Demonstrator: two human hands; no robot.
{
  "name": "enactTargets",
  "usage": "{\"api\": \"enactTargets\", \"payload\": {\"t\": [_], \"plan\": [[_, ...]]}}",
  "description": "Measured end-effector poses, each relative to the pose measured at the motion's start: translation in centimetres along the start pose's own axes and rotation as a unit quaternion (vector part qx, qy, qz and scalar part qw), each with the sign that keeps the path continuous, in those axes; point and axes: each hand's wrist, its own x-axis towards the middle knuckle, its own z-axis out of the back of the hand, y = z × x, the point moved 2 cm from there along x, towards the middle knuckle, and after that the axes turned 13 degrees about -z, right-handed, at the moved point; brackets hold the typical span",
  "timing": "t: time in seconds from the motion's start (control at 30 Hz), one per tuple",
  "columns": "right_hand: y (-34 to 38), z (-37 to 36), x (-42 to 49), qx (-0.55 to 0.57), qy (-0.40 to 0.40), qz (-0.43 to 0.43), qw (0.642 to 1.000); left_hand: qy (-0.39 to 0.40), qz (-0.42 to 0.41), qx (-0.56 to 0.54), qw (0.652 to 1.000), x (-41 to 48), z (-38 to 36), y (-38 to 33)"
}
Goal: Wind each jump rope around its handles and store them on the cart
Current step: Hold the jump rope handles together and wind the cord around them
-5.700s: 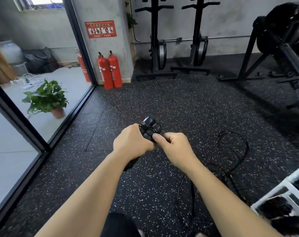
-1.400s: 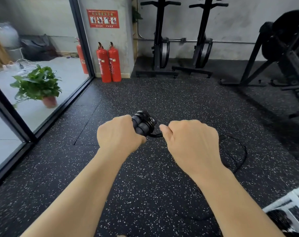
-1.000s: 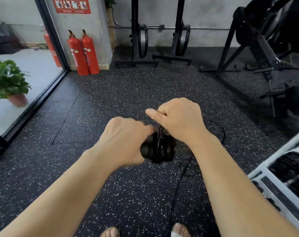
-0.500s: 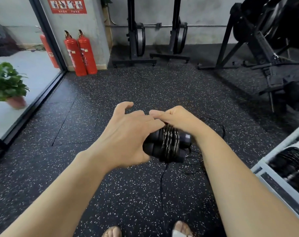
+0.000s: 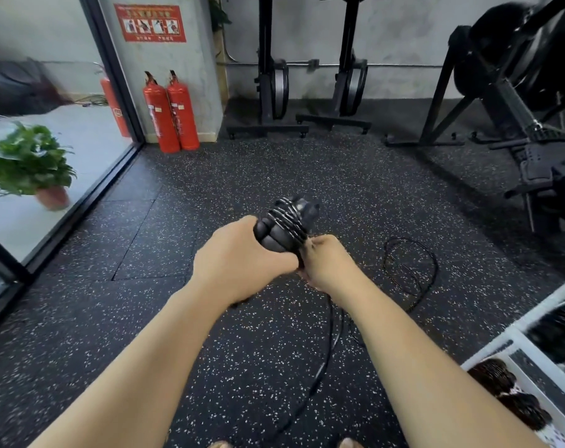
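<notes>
As the loose length of thin black jump-rope cord [image 5: 326,350] trails across the speckled black rubber floor [image 5: 145,318] between the person's forearms, the winding step is plainly in hand and unfinished. At lower right, the white metal cart [image 5: 514,336] already holds dark wound bundles [image 5: 497,381] in its tray.

Farther out, the left hand [image 5: 239,257] closes its fingers around a pair of black foam-grip handles [image 5: 274,234], held side by side and tilted away, with several glossy turns of cord banding their upper part. The right hand [image 5: 326,266], touching the handles' underside, has its fingers curled on the cord where it leaves the coil, though blur hides the exact pinch. Beyond it, a slack loop [image 5: 410,270] lies on the floor.

The next move likely calls for drawing that slack up under even tension, laying the turns side by side, then tucking the end before turning right to the cart.

Against the far pillar stand two red fire extinguishers [image 5: 171,111]. Their small labels and the red wall sign [image 5: 150,23], with its row of pictograms, carry writing too small to read. No brand shows.
</notes>
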Motion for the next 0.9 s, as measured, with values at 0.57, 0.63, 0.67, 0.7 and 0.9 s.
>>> {"api": "enactTargets", "payload": {"t": [0.57,0.63,0.67,0.7,0.9], "plan": [[1.9,0.3,-2.3,-0.135,-0.042,0.014,0.99,0.029,0.084,-0.112,0.99,0.8,0.2,4.0],[1.9,0.6,-2.6,-0.139,-0.038,0.009,0.99,0.027,0.09,-0.083,0.992,1.0,0.5,4.2],[1.8,0.7,-2.8,-0.143,-0.037,0.004,0.989,0.023,0.092,-0.065,0.993,1.1,0.7,4.3],[1.8,0.8,-2.9,-0.146,-0.033,-0.001,0.989,0.015,0.095,-0.049,0.994,1.2,0.9,4.4],[1.9,1.2,-3.9,-0.117,-0.013,-0.02,0.993,-0.039,0.129,0.036,0.99,1.3,2.1,5.3]]}}
